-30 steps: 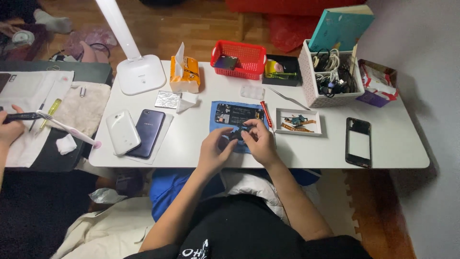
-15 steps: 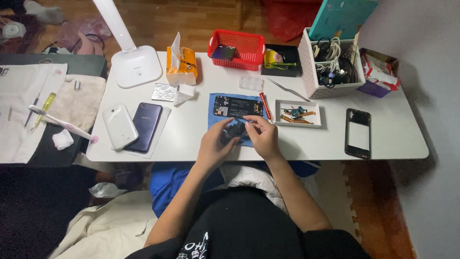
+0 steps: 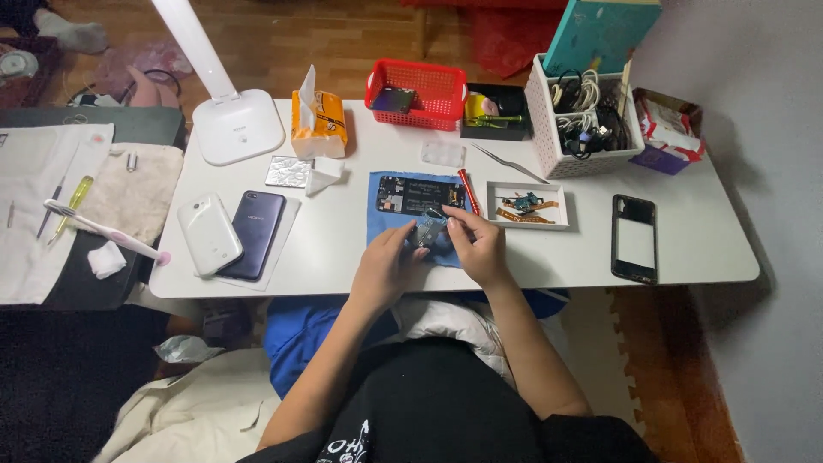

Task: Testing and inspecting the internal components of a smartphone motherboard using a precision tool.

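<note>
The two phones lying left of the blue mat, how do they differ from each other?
The white phone is pale, rounded and angled, while the dark blue phone is glossy and straighter-edged. The white phone lies farther from the hands; the dark blue phone is nearer them. Both lie back up, side by side on a clear sheet.

Small part (image 3: 426,231) between hands too small to identify

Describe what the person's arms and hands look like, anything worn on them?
Both forearms are bare, with no sleeves showing below the elbows. The left hand and right hand wear no gloves, and no watch, ring or bracelet is visible. A black top with white print shows below.
</note>
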